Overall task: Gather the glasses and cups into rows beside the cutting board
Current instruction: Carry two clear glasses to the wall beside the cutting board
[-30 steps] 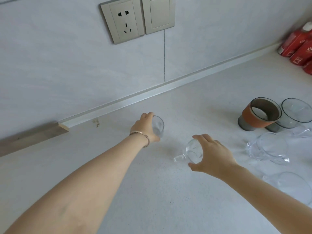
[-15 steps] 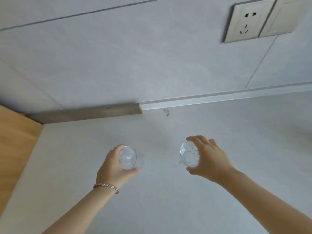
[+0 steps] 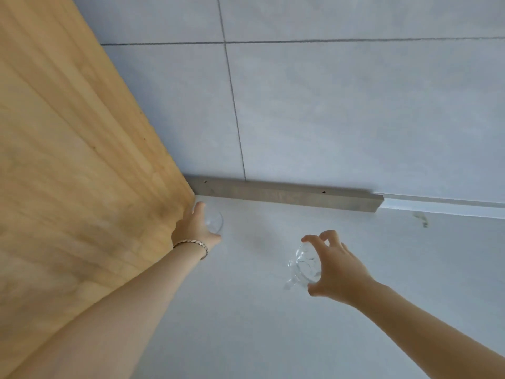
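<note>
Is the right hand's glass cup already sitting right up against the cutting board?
No, the right hand holds the handled glass cup over open counter, well apart from the cutting board; only the left hand is beside it.

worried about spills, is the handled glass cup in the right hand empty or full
Empty, as far as it shows: the handled glass cup in the right hand looks clear through to the countertop, with no visible liquid.

Two bare forearms, no sleeves in view, left hand (image 3: 194, 228) with thin silver-toned link bracelet (image 3: 192, 244) at wrist, right hand (image 3: 337, 268) unadorned, short unpainted nails
</note>
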